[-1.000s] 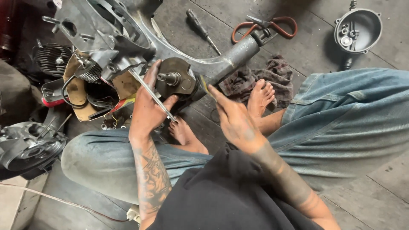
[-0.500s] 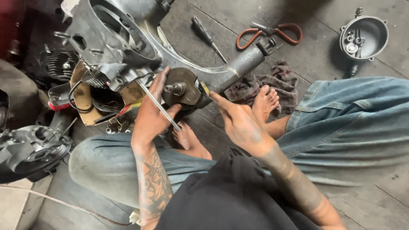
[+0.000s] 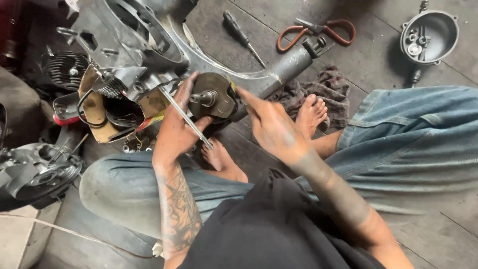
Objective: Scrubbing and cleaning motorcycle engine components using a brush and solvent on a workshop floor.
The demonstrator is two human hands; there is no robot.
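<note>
A grey engine casing (image 3: 149, 45) lies on the floor in front of my crossed legs. At its near end sits a round greasy hub with a short shaft (image 3: 211, 97). My left hand (image 3: 177, 132) holds a thin metal rod (image 3: 185, 117) slanted across its palm, fingers resting on the hub's left side. My right hand (image 3: 271, 127) reaches in from the right, its fingertips pressed to the hub's right edge, where a small yellow piece shows.
A screwdriver (image 3: 243, 37) and orange-handled snips (image 3: 318, 31) lie on the floor beyond the casing. A round metal cover holding small parts (image 3: 429, 35) sits at far right. A dirty rag (image 3: 328, 89) lies by my foot. Another engine part (image 3: 37, 172) is at left.
The view has shifted slightly, so the casing sits lower and more to the right. Both hands stay on the hub; my right fingertips have closed in on its right edge.
</note>
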